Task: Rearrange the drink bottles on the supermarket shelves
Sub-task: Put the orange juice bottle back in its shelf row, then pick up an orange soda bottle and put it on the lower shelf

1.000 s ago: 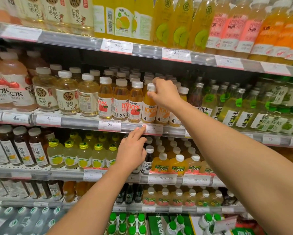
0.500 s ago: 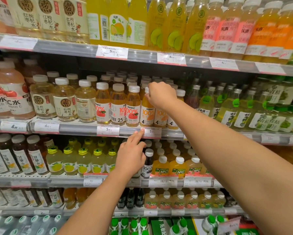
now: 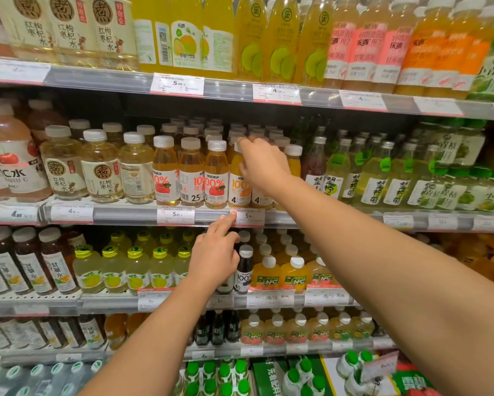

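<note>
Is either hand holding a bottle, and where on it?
The right hand is at the cap and neck of an orange juice bottle, but a closed grip cannot be told. The left hand holds nothing; its finger touches a price tag.

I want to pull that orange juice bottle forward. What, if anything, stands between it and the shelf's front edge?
Nothing visible does. The orange juice bottle already stands in the front row at the shelf edge, with the right hand at its neck. The left hand is lower, its fingertip on a price tag.
</note>
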`<state>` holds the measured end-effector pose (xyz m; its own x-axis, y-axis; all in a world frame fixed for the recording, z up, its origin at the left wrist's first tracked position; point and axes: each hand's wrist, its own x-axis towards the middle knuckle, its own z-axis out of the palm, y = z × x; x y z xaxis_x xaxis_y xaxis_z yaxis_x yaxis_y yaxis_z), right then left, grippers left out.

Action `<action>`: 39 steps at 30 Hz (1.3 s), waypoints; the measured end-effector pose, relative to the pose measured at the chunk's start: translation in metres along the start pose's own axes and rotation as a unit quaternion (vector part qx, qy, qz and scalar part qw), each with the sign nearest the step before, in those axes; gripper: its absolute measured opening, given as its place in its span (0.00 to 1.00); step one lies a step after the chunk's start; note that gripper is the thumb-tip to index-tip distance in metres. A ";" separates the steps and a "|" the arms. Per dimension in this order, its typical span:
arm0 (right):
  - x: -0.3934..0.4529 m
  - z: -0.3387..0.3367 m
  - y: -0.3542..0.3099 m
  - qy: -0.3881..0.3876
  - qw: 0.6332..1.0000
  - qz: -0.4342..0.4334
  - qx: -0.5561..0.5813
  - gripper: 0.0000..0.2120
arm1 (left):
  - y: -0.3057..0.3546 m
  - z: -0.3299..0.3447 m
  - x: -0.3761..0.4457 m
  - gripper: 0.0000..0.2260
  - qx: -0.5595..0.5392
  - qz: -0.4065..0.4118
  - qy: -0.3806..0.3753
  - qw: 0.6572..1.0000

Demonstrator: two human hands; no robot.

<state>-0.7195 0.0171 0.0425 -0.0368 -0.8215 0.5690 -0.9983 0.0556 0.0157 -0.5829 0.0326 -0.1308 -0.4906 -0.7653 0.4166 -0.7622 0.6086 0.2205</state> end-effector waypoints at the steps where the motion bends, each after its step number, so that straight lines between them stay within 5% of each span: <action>1: -0.003 -0.002 0.002 0.005 1.000 -0.004 0.010 0.24 | 0.000 0.000 0.000 0.12 0.001 0.000 -0.001 1.000; 13: -0.052 -0.023 0.019 -0.014 0.997 -0.019 0.077 0.23 | 0.007 -0.021 0.003 0.15 0.042 0.004 -0.057 0.997; 21: -0.109 -0.040 0.018 -0.115 0.975 -0.037 0.184 0.17 | 0.010 -0.043 -0.008 0.15 -0.027 0.018 -0.074 0.997; 28: -0.184 -0.057 0.031 -0.156 0.946 0.036 0.283 0.14 | 0.018 -0.081 -0.019 0.12 -0.064 0.061 -0.085 0.993; 39: -0.292 -0.095 0.095 -0.355 0.910 0.114 0.183 0.21 | 0.107 -0.065 -0.024 0.16 -0.113 0.158 -0.251 0.948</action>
<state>-0.7997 0.3166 -0.0443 -0.1336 -0.9791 -0.1531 -0.9043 0.1836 -0.3855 -0.6246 0.1297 -0.0597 -0.8620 -0.5059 0.0333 -0.4615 0.8102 0.3615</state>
